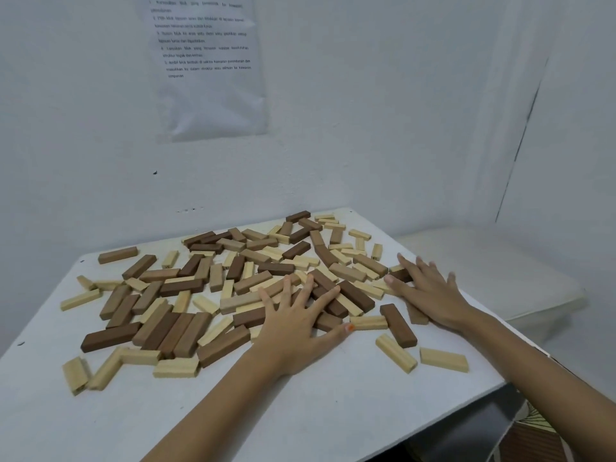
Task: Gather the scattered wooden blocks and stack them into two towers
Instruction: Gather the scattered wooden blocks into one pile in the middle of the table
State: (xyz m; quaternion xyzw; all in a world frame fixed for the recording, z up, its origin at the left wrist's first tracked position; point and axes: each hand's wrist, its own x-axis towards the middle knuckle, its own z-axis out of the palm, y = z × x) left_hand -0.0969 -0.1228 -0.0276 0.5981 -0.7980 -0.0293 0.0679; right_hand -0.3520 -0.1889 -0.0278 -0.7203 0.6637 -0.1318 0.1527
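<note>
Pressing blocks (213, 281) flat: left hand (296, 320) splayed, released | right hand (430, 288) splayed near right edge | white table (300, 411), wall sheet (206, 65)

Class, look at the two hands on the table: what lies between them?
In the head view, wooden blocks, dark brown and pale, lie jumbled between the left hand and right hand.

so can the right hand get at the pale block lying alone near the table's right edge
Probably yes. The pale block lies flat on bare table with nothing on it, and the right hand rests open on the pile just beyond, so drawing back should reach it.
</note>
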